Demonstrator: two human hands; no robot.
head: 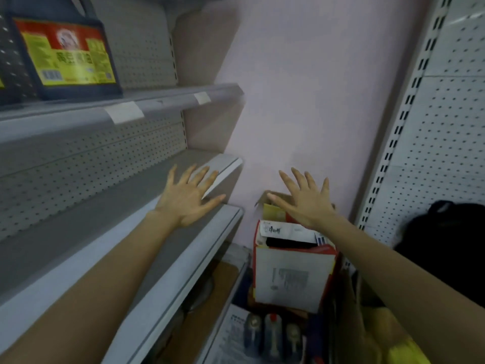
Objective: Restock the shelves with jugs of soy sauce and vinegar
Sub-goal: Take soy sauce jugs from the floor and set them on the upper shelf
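- Pink wall (315, 88): plain, straight ahead, between the two racks.
- Perforated rack panel (451, 127): white, right side, slotted upright along its edge.
- Black bag (446, 232): lower right, against that panel.
- Yellow bag (388, 337): bottom right corner.
- Blank price tags (124, 112): on a grey rail, left.

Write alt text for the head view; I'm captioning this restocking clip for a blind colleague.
Both bare hands, left hand and right hand, reach forward open and empty between grey shelves and an opened carton on the floor. One dark jug with a yellow and red label stands on the upper shelf.
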